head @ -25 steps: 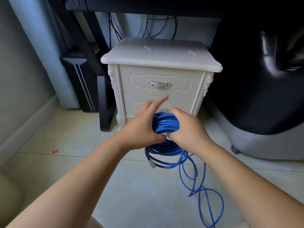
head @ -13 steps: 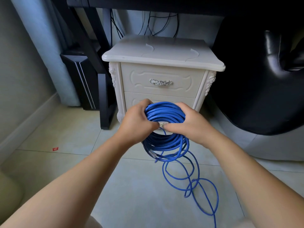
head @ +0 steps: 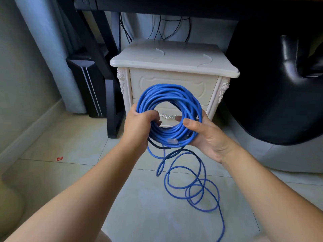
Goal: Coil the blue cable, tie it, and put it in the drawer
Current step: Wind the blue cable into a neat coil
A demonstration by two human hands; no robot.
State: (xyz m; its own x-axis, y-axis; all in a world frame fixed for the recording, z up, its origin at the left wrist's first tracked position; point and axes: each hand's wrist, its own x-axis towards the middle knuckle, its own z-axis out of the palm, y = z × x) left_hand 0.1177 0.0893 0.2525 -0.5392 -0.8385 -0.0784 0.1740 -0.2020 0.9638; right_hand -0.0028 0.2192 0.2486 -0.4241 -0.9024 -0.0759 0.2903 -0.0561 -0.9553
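You are holding blue cable (head: 168,109) as upright coil in front of white nightstand (head: 174,67). Left hand (head: 139,126) is clenching coil's left side; right hand (head: 208,137) is gripping lower right side. Loose cable tail is lying in loops on near floor (head: 70,172). Drawers are staying closed.

The cable (head: 168,102) looks smooth, slightly glossy plastic, the cabinet (head: 174,67) satin cream paint (its handle (head: 167,116) shiny metal), the chair (head: 272,84) glossy black leather, the floor (head: 70,145) smooth tile.
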